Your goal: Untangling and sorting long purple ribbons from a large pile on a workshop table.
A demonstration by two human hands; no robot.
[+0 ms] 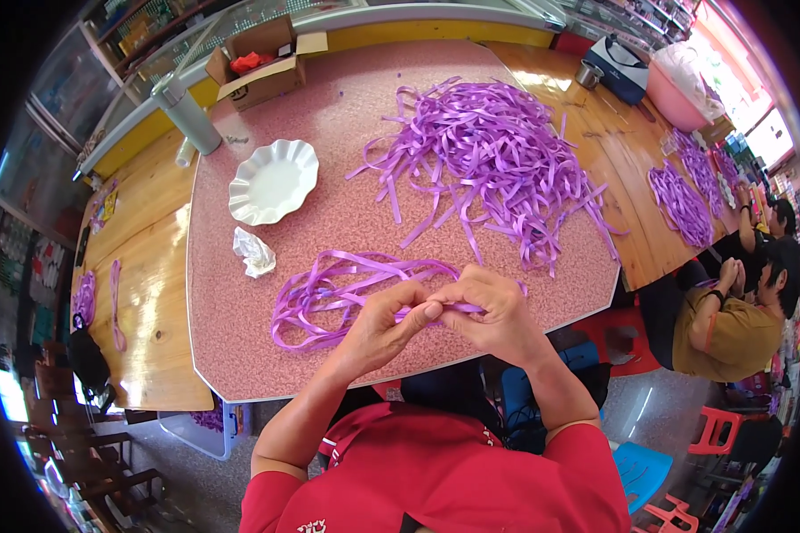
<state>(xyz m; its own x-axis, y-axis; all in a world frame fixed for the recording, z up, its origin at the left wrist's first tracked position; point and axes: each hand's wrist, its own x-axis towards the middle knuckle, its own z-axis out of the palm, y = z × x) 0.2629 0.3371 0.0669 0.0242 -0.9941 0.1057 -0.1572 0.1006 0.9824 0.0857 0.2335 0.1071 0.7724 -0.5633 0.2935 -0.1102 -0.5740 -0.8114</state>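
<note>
My left hand [388, 327] and my right hand [492, 313] meet over the near part of the pink speckled table [227, 311]. Both pinch a purple ribbon [461, 307], their fingertips almost touching; what lies between the fingertips is too small to make out. Just beyond and to the left of my hands lies a loose bundle of looped purple ribbons [286, 313], partly covered by my left hand. Farther off, a large tangled heap of purple ribbons [493, 147] spreads over the table's far right.
A white fluted dish [274, 182] and a crumpled tissue [254, 253] sit on the left. Behind them stand a pale green flask [187, 114] and an open cardboard box [262, 80]. Two people [724, 315] sit at the right beside more ribbon bundles [682, 204].
</note>
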